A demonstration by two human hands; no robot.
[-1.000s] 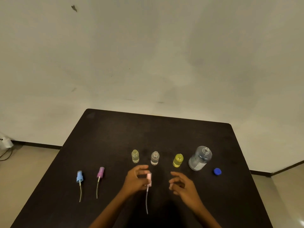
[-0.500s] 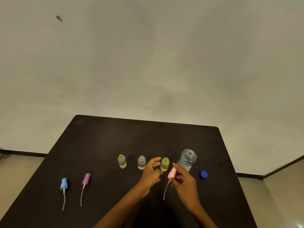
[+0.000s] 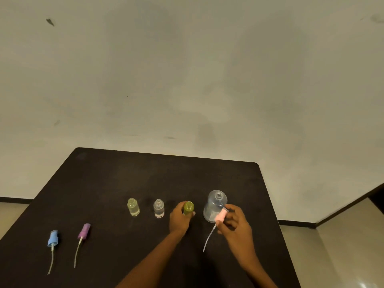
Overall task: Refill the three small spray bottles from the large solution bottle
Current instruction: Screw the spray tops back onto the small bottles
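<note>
Three small open bottles stand in a row on the black table (image 3: 124,179): a pale yellow one (image 3: 133,207), a clear one (image 3: 159,208) and a yellow-green one (image 3: 188,207). My left hand (image 3: 178,219) grips the yellow-green bottle from the left. My right hand (image 3: 233,223) pinches a pink spray head (image 3: 220,216), whose thin tube hangs down to the left. Behind it stands the large clear solution bottle (image 3: 215,204), uncapped. The large bottle's blue cap is hidden from view.
A blue spray head (image 3: 53,241) and a purple spray head (image 3: 84,233) lie at the table's front left, their tubes pointing toward me. The wall rises behind the table, and floor shows on both sides.
The pink spray head passed from my left hand to my right, which carried it right beside the large bottle. My left hand moved right and took hold of the yellow-green bottle.
</note>
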